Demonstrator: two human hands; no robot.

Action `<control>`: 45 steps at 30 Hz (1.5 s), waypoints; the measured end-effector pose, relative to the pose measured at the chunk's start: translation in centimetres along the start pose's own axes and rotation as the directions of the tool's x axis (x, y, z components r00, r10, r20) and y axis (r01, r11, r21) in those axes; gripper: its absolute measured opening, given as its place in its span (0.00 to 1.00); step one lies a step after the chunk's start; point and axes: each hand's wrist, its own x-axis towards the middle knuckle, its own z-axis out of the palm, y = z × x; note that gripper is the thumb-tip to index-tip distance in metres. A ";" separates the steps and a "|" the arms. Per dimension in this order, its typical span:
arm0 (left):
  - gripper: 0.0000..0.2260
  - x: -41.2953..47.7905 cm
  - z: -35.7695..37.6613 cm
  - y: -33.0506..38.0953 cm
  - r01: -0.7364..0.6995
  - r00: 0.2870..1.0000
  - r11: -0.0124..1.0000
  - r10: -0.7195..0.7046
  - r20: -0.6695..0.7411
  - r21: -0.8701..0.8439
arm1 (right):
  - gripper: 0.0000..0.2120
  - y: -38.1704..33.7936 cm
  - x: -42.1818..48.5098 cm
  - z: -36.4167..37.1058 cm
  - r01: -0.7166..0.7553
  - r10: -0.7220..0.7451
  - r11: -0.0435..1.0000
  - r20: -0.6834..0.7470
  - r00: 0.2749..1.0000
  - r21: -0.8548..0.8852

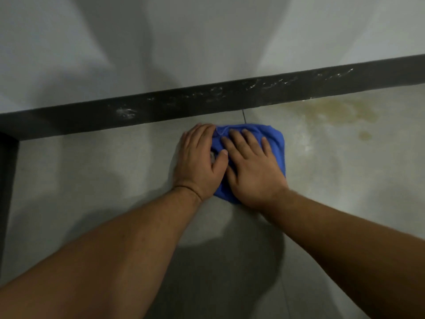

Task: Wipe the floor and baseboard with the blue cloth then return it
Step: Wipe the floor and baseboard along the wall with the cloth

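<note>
A blue cloth [274,139] lies bunched flat on the grey floor [92,180], a short way in front of the dark baseboard [184,102]. My left hand [197,162] presses on the cloth's left part, fingers together and pointing toward the wall. My right hand [250,166] lies palm down on the cloth's middle and right, fingers spread. Both hands cover most of the cloth; only its far and right edges and a near corner show. The baseboard carries whitish smears along its face.
A yellowish stain [333,111] spreads on the floor to the right, next to the baseboard, with a smaller spot [365,134] below it. A pale wall [207,42] rises behind the baseboard. A dark vertical edge [7,180] stands at the far left.
</note>
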 end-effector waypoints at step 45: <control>0.12 -2.7 -4.8 -1.5 -0.017 0.998 0.997 0.021 -0.056 0.080 | 0.20 -7.6 1.5 -2.1 -0.128 0.308 0.810 -0.229 0.924 0.572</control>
